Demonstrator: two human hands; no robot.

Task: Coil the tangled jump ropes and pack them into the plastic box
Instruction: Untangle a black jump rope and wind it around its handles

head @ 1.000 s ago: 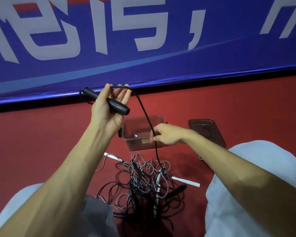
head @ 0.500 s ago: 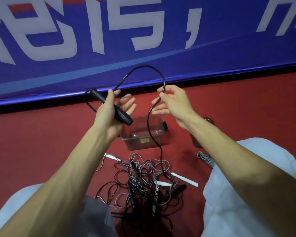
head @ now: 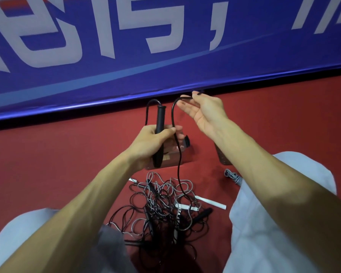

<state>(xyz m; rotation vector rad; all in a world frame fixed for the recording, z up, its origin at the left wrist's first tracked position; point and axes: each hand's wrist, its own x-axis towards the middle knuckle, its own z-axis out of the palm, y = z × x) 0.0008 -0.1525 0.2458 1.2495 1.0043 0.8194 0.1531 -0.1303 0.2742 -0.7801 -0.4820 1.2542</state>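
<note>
My left hand [head: 153, 143] grips a black jump-rope handle [head: 159, 134] held upright above the clear plastic box [head: 182, 154]. The handle's black cord [head: 176, 154] arches up to my right hand [head: 202, 110], which pinches it between thumb and fingertips, then drops down into the tangled pile of black and grey ropes [head: 165, 201] on the red floor between my knees. My left thumb presses the cord against the handle. Most of the box is hidden behind my left hand.
The box lid [head: 223, 159] lies right of the box, half hidden by my right forearm. A grey rope end [head: 232, 175] sits by my right knee. White handles [head: 211, 202] poke out of the pile. A blue banner wall [head: 165, 66] stands close behind.
My left hand turned the handle upright and closed round it. My right hand moved right and up, pulling the cord's loop tighter and smaller.
</note>
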